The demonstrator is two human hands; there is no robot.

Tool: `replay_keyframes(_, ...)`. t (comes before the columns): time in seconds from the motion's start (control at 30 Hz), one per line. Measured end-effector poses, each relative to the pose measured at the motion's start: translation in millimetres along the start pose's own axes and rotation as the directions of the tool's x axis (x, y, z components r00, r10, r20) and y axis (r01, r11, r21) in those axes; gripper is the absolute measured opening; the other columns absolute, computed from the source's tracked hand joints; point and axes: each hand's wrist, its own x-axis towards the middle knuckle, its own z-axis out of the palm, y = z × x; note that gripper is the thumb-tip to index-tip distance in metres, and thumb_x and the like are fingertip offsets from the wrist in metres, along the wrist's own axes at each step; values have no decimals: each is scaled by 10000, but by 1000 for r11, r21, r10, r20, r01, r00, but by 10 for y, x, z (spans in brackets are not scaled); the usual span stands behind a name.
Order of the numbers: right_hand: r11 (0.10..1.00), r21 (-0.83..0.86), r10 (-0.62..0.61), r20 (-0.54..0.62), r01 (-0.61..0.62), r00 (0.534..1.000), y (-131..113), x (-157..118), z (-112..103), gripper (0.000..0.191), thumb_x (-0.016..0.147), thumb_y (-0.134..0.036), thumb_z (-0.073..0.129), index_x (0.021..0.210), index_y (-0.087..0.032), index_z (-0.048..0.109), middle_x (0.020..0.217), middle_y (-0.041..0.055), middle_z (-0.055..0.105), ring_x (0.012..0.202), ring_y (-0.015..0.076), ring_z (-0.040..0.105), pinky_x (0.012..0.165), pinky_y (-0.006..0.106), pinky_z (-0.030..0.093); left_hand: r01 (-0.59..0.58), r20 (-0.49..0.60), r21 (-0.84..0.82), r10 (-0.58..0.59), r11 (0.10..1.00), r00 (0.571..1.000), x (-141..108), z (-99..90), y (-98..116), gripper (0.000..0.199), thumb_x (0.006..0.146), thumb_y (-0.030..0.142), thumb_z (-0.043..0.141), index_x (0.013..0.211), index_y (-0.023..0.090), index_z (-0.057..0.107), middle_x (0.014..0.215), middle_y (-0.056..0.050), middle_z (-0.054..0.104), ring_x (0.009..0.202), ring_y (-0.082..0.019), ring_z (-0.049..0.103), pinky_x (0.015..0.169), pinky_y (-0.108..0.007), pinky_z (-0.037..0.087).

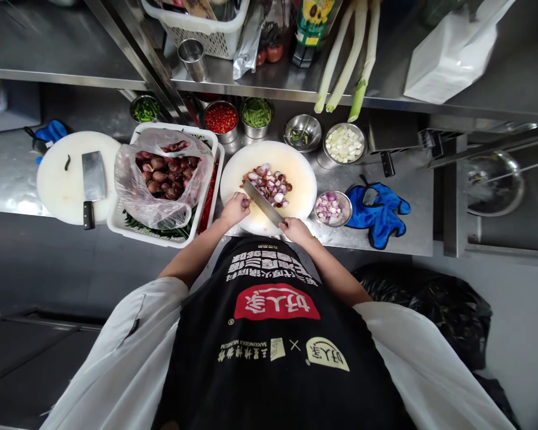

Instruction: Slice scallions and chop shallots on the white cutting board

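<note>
My right hand (295, 229) is closed round the handle of a cleaver (265, 203), its blade slanting up and left over a round white cutting board (302, 173). At the board's front left, my left hand (234, 210) pinches a small purple shallot (244, 203) beside the blade. Behind the blade lies a pile of shallots (275, 184), some showing pale purple flesh, with brown skins among them. Just right of the board, a metal bowl (333, 208) holds peeled pale purple shallots. To the left, unpeeled shallots (165, 173) fill a clear plastic bag in a white basket (113, 222).
Metal cups of chopped red chilies (221, 118), green pieces (256, 113) and diced white vegetable (344, 143) stand behind the board. Blue gloves (379, 215) lie right. Another cleaver (94, 176) rests on a second board (56, 179) at left. A steel shelf (269, 86) overhangs the counter's back, leeks (349, 57) jutting over its edge.
</note>
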Motion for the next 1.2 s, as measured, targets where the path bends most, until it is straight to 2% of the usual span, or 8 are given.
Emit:
replay_keyframes(0.13, 1000, -25, -3, -1, 3, 1000, -63, -77, -52, 337, 1121, -383, 494, 1191, -168, 742, 1202, 156, 797, 1075, 256, 734, 824, 272, 463, -61, -31, -28, 60, 998, 998, -62, 145, -53, 285, 974, 179, 642, 1257, 200, 670, 1342, -116, 700, 1284, -255, 654, 1160, -363, 500)
replay_keyframes(0.3, 997, -78, -22, -28, 20, 999, -226, -228, -94, 353, 1127, -385, 474, 1273, -174, 717, 1189, 166, 797, 1071, 280, 740, 855, 297, 475, -84, -68, -14, 83, 996, 994, -111, 294, -169, 238, 1012, 217, 656, 1246, 183, 679, 1386, -143, 669, 1307, -252, 652, 1153, -346, 510)
replay_keyframes(0.47, 998, -49, -49, -15, 48, 999, -368, -264, -104, 347, 1127, -388, 477, 1250, -177, 725, 1190, 150, 799, 1074, 273, 743, 857, 293, 476, -103, -93, 8, 103, 995, 990, -93, 325, -222, 230, 983, 210, 701, 1210, 183, 674, 1342, -147, 660, 1232, -271, 679, 1079, -374, 562)
replay_keyframes(0.73, 997, -49, -55, 4, 56, 998, -349, -252, -144, 328, 1121, -386, 504, 1212, -181, 744, 1198, 137, 801, 1074, 251, 737, 858, 275, 469, -165, -87, 5, 165, 986, 982, -68, 297, -228, 100, 988, 192, 683, 1088, 195, 683, 1274, -125, 677, 1234, -257, 670, 1053, -359, 577)
replay_keyframes(1.0, 990, -101, -95, 12, 96, 995, -344, -158, -186, 335, 1123, -369, 487, 1194, -166, 744, 1194, 157, 796, 1095, 267, 739, 860, 282, 474, -142, -83, 24, 143, 990, 986, -49, 310, -226, 136, 1022, 238, 660, 1138, 174, 692, 1283, -138, 691, 1193, -256, 691, 1054, -353, 571)
replay_keyframes(1.2, 989, -99, -108, 21, 110, 994, -488, 186, -131, 331, 1108, -356, 514, 1199, -145, 753, 1244, 182, 783, 1144, 286, 735, 893, 285, 494, -158, -73, 22, 160, 987, 985, -38, 312, -226, 103, 1007, 209, 659, 1100, 183, 695, 1340, -134, 679, 1271, -258, 664, 1109, -369, 555)
